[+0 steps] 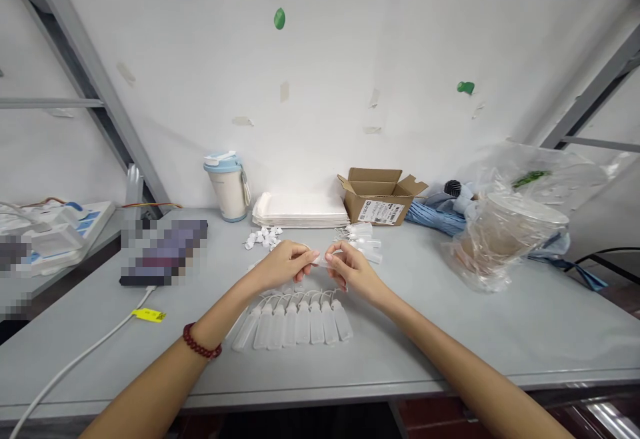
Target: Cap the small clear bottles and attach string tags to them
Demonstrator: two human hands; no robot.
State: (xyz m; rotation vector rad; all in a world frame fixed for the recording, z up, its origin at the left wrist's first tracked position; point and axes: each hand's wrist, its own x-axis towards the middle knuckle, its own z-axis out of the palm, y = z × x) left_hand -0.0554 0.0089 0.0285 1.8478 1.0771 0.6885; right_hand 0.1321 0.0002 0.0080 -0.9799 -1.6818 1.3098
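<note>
No wording, brand or number can be read. A white label [381, 212] on the front of the open cardboard box [353, 205], near the back edge of the tabletop [475, 332], bears dark print in blocks and lines, too small to make out. Toward the left edge, the yellow tag [149, 315] on the white cable [95, 352] carries small dark marks, also illegible.

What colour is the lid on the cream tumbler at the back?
Light blue lid, head view.
</note>
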